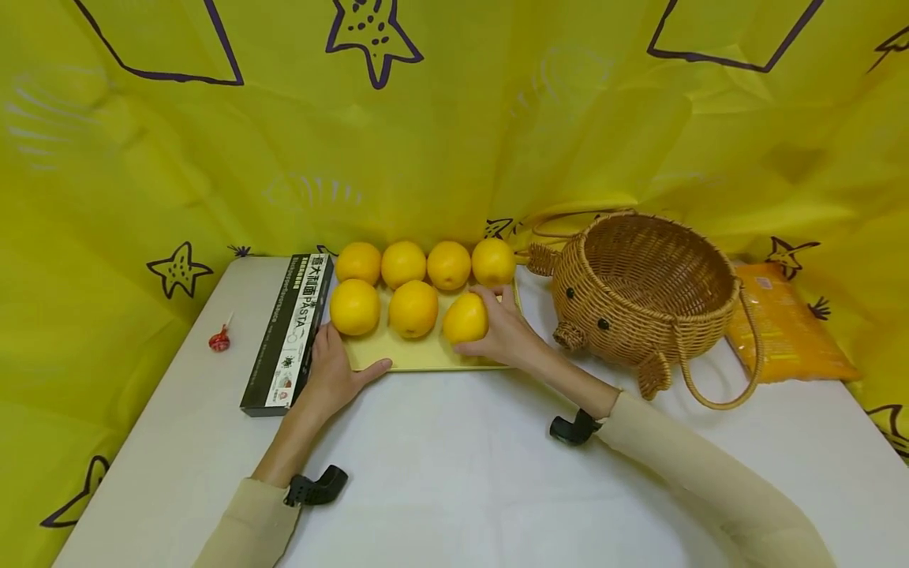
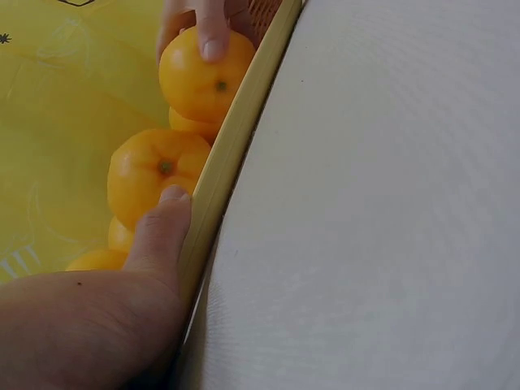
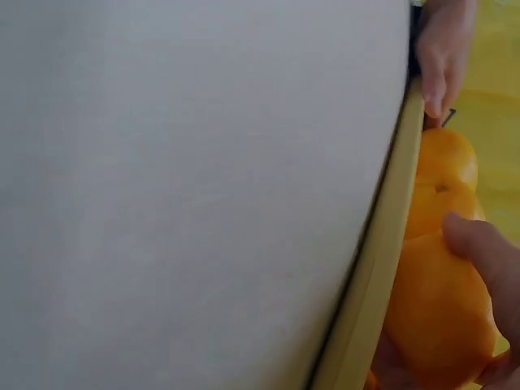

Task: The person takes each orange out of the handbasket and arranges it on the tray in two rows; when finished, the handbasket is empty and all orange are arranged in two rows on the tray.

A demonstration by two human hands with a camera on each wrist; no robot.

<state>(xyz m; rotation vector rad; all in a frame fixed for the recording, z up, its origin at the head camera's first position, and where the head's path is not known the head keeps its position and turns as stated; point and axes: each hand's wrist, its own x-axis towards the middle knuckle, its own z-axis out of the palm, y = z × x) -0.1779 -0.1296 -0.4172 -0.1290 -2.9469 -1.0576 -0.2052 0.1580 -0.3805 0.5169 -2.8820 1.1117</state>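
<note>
On a shallow yellow tray (image 1: 426, 361), several oranges stand in two rows. My right hand (image 1: 506, 331) grips the rightmost orange (image 1: 465, 318) of the front row, thumb on its near side and fingers over the far side. In the right wrist view that orange (image 3: 443, 309) looks large under the thumb. My left hand (image 1: 332, 375) rests at the tray's front left corner, with the thumb stretched along the front rim and the fingers against the left side. Beside it is the front-left orange (image 1: 354, 308); another front-row orange (image 1: 413, 309) sits between the hands.
A black and white pasta box (image 1: 287, 335) lies along the tray's left side. Farther left is a red lollipop (image 1: 219, 340). Right of the tray stands a pig-shaped wicker basket (image 1: 639, 308), handles out to its sides, with an orange packet (image 1: 788, 323) behind it. A yellow curtain (image 1: 454, 142) hangs at the back.
</note>
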